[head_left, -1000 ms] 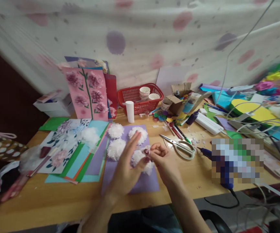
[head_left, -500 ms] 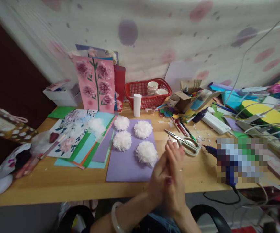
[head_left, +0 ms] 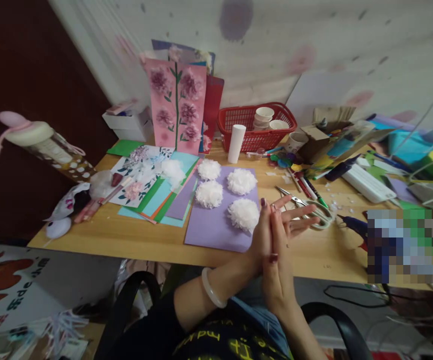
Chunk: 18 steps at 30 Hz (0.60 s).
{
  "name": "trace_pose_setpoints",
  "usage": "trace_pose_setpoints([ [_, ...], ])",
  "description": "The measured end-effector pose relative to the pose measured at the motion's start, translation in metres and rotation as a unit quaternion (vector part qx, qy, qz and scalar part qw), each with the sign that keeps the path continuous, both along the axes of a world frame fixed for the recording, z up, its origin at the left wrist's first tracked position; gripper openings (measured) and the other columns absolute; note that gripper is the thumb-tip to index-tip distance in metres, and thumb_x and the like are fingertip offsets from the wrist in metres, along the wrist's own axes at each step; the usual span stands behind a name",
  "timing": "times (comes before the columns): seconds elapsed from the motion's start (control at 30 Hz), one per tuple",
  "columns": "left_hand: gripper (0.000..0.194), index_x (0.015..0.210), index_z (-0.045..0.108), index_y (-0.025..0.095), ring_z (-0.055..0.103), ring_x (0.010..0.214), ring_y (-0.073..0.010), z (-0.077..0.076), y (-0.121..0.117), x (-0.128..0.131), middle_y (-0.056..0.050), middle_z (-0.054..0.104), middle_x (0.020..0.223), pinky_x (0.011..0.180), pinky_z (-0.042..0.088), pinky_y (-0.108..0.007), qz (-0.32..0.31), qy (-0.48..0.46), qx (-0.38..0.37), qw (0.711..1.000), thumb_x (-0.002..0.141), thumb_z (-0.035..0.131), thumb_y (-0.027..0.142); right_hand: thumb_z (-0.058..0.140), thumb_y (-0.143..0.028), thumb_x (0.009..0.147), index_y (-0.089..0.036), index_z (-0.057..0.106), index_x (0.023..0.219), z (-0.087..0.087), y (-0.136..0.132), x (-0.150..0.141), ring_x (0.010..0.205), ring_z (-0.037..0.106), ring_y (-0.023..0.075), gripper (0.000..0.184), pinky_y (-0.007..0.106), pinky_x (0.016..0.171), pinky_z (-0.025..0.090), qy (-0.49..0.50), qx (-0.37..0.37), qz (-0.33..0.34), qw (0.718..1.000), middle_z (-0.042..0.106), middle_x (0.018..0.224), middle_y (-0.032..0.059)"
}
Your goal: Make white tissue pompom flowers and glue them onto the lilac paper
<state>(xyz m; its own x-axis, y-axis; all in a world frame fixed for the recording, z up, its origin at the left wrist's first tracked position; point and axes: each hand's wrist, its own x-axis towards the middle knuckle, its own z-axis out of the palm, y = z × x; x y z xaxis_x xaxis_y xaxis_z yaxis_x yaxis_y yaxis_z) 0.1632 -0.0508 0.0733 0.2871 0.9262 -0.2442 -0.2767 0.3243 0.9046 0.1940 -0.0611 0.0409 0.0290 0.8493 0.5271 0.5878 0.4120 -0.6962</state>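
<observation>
Fingers fanned out since the earlier frame, left hand (head_left: 259, 246) and right hand (head_left: 283, 280) pressed together. I'd rub gently, clear of the fluffy white flower (head_left: 243, 215) beside the left.

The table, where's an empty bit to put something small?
Front-left wood on the table, between the paper stack and front edge. Another patch lies between the right hand and blue glue gun, below the scissors. The purple sheet's near-left part is bare too. Behind the scissors, pens crowd it.
</observation>
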Motion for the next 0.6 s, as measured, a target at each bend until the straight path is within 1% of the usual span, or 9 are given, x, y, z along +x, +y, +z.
trace_pose_setpoints([
  [0.1, 0.057, 0.154, 0.031, 0.041, 0.012, 0.154, -0.0188, -0.001, -0.01, -0.001, 0.009, 0.033, 0.161, 0.124, 0.009, -0.046, -0.01, -0.039, -0.036, 0.999, 0.098, 0.019, 0.045, 0.023, -0.046, 0.104, -0.031, 0.02, 0.159, 0.003, -0.007, -0.001, 0.149, 0.027, 0.0345, 0.057, 0.061, 0.115, 0.032, 0.024, -0.014, -0.016, 0.999, 0.026, 0.165, 0.0046],
  [0.17, 0.061, 0.152, 0.038, 0.036, 0.015, 0.154, -0.0232, -0.001, -0.015, 0.006, 0.005, 0.038, 0.159, 0.123, 0.014, -0.048, -0.024, -0.083, -0.052, 0.995, 0.095, 0.024, 0.049, 0.023, -0.042, 0.104, -0.031, 0.017, 0.16, 0.006, -0.01, 0.003, 0.148, 0.03, 0.0351, 0.058, 0.062, 0.112, 0.035, 0.028, -0.009, -0.045, 0.999, 0.03, 0.163, 0.006],
  [0.23, 0.066, 0.151, 0.042, 0.029, 0.023, 0.152, -0.0284, -0.001, -0.018, 0.018, 0.0, 0.042, 0.156, 0.123, 0.019, -0.051, -0.036, -0.11, -0.061, 0.991, 0.09, 0.033, 0.053, 0.02, -0.041, 0.103, -0.032, 0.016, 0.16, 0.009, -0.012, 0.011, 0.147, 0.031, 0.0354, 0.057, 0.064, 0.112, 0.033, 0.023, 0.004, -0.071, 0.997, 0.036, 0.16, 0.0066],
  [0.3, 0.068, 0.148, 0.046, 0.028, 0.032, 0.148, -0.0302, 0.001, -0.02, 0.029, -0.003, 0.046, 0.153, 0.123, 0.025, -0.051, -0.043, -0.117, -0.065, 0.99, 0.086, 0.038, 0.055, 0.017, -0.043, 0.103, -0.033, 0.03, 0.157, 0.011, -0.016, 0.023, 0.145, 0.035, 0.036, 0.056, 0.066, 0.112, 0.032, 0.016, 0.019, -0.07, 0.997, 0.048, 0.152, 0.0061],
  [0.37, 0.065, 0.143, 0.051, 0.029, 0.041, 0.143, -0.0304, 0.005, -0.018, 0.033, -0.006, 0.051, 0.149, 0.121, 0.029, -0.051, -0.073, -0.148, -0.109, 0.98, 0.085, 0.04, 0.055, 0.02, -0.046, 0.102, -0.031, 0.052, 0.145, 0.013, -0.023, 0.038, 0.142, 0.04, 0.0376, 0.055, 0.065, 0.112, 0.034, 0.0, 0.026, -0.04, 0.999, 0.057, 0.144, 0.0057],
  [0.4, 0.063, 0.141, 0.053, 0.028, 0.045, 0.14, -0.0311, 0.008, -0.015, 0.032, -0.008, 0.054, 0.145, 0.119, 0.033, -0.052, -0.096, -0.169, -0.143, 0.97, 0.086, 0.039, 0.056, 0.025, -0.046, 0.101, -0.029, 0.058, 0.139, 0.014, -0.027, 0.044, 0.141, 0.041, 0.0381, 0.054, 0.064, 0.112, 0.035, -0.012, 0.025, -0.023, 0.999, 0.057, 0.144, 0.0056],
  [0.47, 0.064, 0.136, 0.055, 0.023, 0.055, 0.13, -0.033, 0.015, -0.007, 0.027, -0.014, 0.061, 0.135, 0.112, 0.04, -0.055, -0.145, -0.205, -0.215, 0.944, 0.09, 0.03, 0.059, 0.033, -0.041, 0.101, -0.027, 0.059, 0.138, 0.013, -0.036, 0.054, 0.14, 0.043, 0.0357, 0.047, 0.06, 0.112, 0.038, -0.029, 0.013, -0.009, 0.999, 0.051, 0.15, 0.0057],
  [0.53, 0.07, 0.132, 0.055, 0.016, 0.062, 0.12, -0.0337, 0.023, 0.0, 0.021, -0.02, 0.064, 0.125, 0.105, 0.046, -0.055, -0.158, -0.226, -0.265, 0.924, 0.094, 0.017, 0.06, 0.039, -0.033, 0.102, -0.028, 0.051, 0.144, 0.01, -0.045, 0.057, 0.138, 0.048, 0.0311, 0.045, 0.055, 0.11, 0.042, -0.017, 0.003, -0.055, 0.998, 0.052, 0.149, 0.0075],
  [0.6, 0.07, 0.127, 0.054, 0.013, 0.065, 0.115, -0.0315, 0.027, 0.002, 0.019, -0.02, 0.066, 0.12, 0.101, 0.049, -0.052, -0.149, -0.264, -0.294, 0.906, 0.096, 0.012, 0.06, 0.039, -0.031, 0.103, -0.029, 0.046, 0.147, 0.007, -0.053, 0.056, 0.133, 0.053, 0.0291, 0.045, 0.056, 0.107, 0.045, 0.006, 0.01, -0.142, 0.99, 0.06, 0.141, 0.0096],
])
